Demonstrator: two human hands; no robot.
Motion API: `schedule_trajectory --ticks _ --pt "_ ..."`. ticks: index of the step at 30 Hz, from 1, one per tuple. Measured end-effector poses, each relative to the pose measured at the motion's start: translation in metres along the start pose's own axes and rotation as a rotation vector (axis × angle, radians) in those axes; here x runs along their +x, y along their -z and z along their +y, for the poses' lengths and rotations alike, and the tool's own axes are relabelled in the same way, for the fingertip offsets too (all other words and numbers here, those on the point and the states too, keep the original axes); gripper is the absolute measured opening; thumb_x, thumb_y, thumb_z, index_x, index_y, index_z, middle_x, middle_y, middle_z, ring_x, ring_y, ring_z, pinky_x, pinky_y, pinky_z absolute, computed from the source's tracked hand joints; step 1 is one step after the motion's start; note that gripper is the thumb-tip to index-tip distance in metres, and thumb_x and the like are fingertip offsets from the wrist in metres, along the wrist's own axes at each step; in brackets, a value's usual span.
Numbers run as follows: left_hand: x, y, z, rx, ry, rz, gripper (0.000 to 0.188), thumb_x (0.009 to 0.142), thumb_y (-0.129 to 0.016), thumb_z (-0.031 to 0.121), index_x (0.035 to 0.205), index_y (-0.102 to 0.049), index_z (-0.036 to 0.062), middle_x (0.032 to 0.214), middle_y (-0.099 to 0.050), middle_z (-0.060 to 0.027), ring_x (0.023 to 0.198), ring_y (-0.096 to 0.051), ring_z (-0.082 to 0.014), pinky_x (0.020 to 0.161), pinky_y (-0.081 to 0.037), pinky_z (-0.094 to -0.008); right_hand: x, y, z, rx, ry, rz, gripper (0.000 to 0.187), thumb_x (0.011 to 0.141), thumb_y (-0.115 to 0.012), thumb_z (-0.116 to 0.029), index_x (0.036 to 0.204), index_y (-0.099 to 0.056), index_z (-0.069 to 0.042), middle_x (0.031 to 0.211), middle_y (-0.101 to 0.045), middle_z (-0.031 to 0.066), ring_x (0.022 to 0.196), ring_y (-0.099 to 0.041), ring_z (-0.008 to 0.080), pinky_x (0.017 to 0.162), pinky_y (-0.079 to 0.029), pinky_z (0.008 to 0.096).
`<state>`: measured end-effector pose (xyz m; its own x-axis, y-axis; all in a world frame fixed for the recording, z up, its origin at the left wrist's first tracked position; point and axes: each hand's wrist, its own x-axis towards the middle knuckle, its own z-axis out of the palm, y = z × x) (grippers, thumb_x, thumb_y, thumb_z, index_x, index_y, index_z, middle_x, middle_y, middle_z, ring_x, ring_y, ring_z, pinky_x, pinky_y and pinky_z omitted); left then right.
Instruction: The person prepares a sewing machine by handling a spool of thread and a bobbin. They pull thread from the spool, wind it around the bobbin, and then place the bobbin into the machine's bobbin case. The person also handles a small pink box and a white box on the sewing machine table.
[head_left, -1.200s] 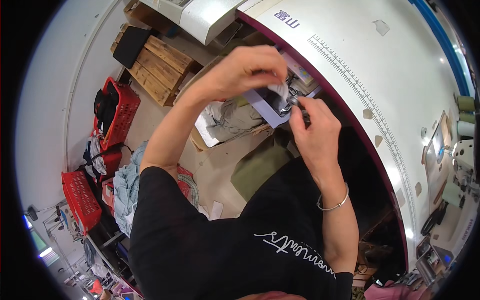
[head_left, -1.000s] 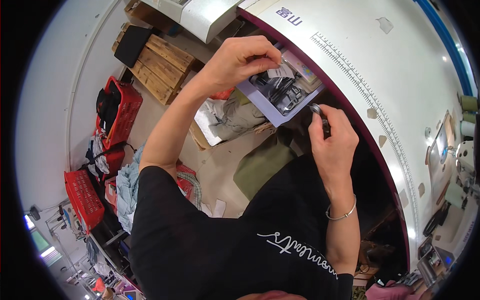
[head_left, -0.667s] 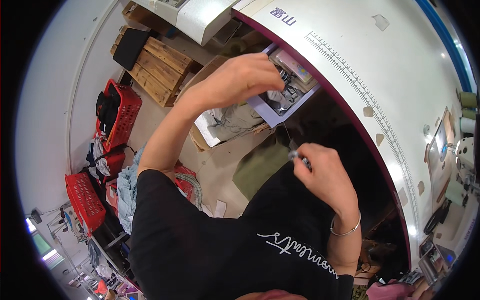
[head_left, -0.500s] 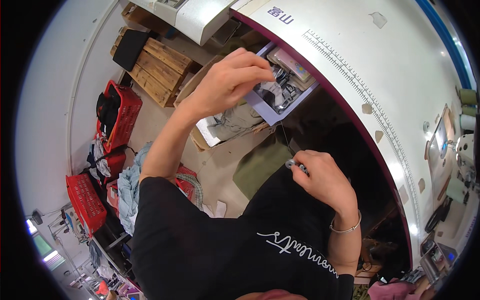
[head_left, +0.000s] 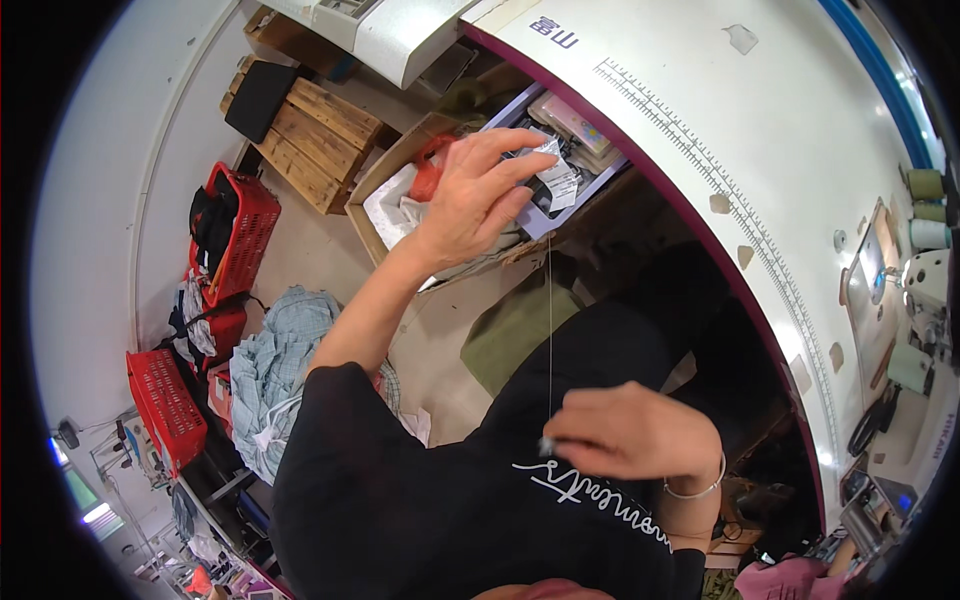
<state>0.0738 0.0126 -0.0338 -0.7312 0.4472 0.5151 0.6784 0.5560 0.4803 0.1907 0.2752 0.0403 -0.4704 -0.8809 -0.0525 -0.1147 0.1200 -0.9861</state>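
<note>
My left hand (head_left: 475, 195) is raised over the open lilac drawer (head_left: 548, 222) under the table, its fingertips together. Below it a thin thread (head_left: 550, 320) runs straight down; its line leads up to those fingertips, though its top end is lost against the drawer. A white printed slip (head_left: 560, 182) shows right beside the fingertips; I cannot tell whether it is held or lies in the drawer. Close to my black shirt, my right hand (head_left: 630, 430), smeared by motion, pinches a small silvery metal bobbin (head_left: 547, 446) at the thread's lower end.
A white sewing table (head_left: 680, 90) with a printed ruler curves along the right, bearing thread spools (head_left: 928, 235) and a machine. Beside the drawer stands a cardboard box (head_left: 375, 235) with cloth and a red bag. Red baskets (head_left: 165, 405), crumpled cloth (head_left: 275, 370) and a wooden bench (head_left: 320, 130) are leftward.
My right hand has moved down toward my shirt with the bobbin, and a longer stretch of thread shows. My left hand has turned and dropped slightly, staying by the drawer.
</note>
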Motion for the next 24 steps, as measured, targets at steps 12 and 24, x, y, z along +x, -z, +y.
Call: schedule_trajectory --ticks 12,24 --pt "-0.005 -0.033 0.004 0.226 -0.018 0.194 0.040 0.093 -0.054 0.012 0.132 -0.057 0.0075 0.139 -0.050 -0.0136 0.122 -0.048 -0.0286 0.102 -0.033 -0.0403 -0.108 0.040 -0.041 0.143 0.679 -0.112 0.016 0.088 -0.062 0.002 0.100 -0.073 0.001 0.075 -0.055 0.0016 0.057 -0.057 0.0069 0.043 -0.037 0.0191" --pt "0.036 -0.053 -0.010 0.220 -0.026 0.229 0.056 0.088 -0.064 0.016 0.142 -0.047 0.0131 0.145 -0.041 -0.0123 0.130 -0.041 -0.0313 0.107 -0.029 -0.0437 -0.202 0.006 -0.097 0.218 1.239 0.444 0.011 0.090 -0.062 -0.010 0.082 -0.066 -0.004 0.068 -0.049 0.0003 0.050 -0.037 0.0089 0.047 -0.024 0.0233"
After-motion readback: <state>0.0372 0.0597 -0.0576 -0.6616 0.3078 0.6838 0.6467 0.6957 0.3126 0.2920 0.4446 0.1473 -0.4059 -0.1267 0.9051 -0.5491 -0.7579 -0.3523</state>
